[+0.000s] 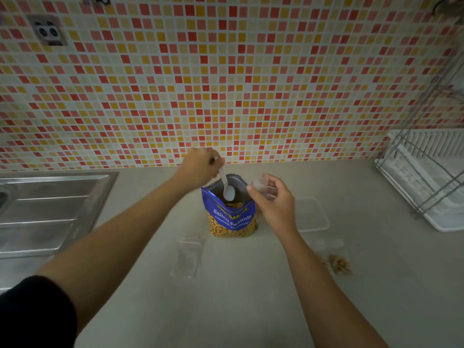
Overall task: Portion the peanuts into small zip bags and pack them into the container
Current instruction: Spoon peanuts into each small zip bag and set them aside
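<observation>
A blue salted peanuts bag [232, 219] stands open and upright in the middle of the counter. My left hand [200, 165] grips a white plastic spoon [227, 188] whose bowl hangs inside the bag's mouth. Just right of the bag, my right hand [272, 200] pinches a small clear zip bag [261, 185]. A clear plastic container [313, 217] lies behind my right wrist. One filled zip bag with peanuts [337, 262] lies at the right. Empty zip bags [187, 257] lie in front of the peanut bag.
A steel sink with drainboard [50, 209] is at the left. A white dish rack [426, 179] with a wire frame stands at the right. A mosaic tiled wall [226, 84] backs the grey counter [226, 297].
</observation>
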The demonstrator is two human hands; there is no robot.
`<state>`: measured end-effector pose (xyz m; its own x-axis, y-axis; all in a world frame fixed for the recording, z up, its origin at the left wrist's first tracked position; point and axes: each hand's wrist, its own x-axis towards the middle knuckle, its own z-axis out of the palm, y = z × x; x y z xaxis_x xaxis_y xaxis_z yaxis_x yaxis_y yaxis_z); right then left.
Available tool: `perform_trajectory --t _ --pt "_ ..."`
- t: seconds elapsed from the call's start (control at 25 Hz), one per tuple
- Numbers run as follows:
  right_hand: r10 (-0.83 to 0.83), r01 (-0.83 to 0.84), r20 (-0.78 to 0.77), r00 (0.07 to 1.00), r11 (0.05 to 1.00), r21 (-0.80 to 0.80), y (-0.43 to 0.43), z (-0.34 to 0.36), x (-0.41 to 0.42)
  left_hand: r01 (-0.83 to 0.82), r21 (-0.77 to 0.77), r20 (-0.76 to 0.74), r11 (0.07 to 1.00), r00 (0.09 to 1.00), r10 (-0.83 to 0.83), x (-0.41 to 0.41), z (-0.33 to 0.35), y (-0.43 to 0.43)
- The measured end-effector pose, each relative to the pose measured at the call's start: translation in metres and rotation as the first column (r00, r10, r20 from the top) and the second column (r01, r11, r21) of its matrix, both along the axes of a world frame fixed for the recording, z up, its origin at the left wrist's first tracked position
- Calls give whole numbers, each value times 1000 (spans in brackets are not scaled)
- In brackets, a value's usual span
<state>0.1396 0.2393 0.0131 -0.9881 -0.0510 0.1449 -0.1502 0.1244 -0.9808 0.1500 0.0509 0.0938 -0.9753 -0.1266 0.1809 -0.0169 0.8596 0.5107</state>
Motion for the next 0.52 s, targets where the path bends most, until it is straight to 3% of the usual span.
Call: perform_trajectory --t 0.12,0.2,0.32,0.52 --pt "15 -10 79 997 998 -61 2 -10 2 138 -301 143 944 985 -98 -9 -37 24" --pt "35 -29 91 995 998 -61 3 -13 2 105 -288 199 952 979 -48 -16 -48 35" --pt "49 -46 81 995 998 -43 5 -14 3 -85 -69 204 994 974 98 -20 -54 43" --pt "67 -65 63 996 997 -35 8 -15 5 -256 312 178 915 962 208 -17 -50 31"
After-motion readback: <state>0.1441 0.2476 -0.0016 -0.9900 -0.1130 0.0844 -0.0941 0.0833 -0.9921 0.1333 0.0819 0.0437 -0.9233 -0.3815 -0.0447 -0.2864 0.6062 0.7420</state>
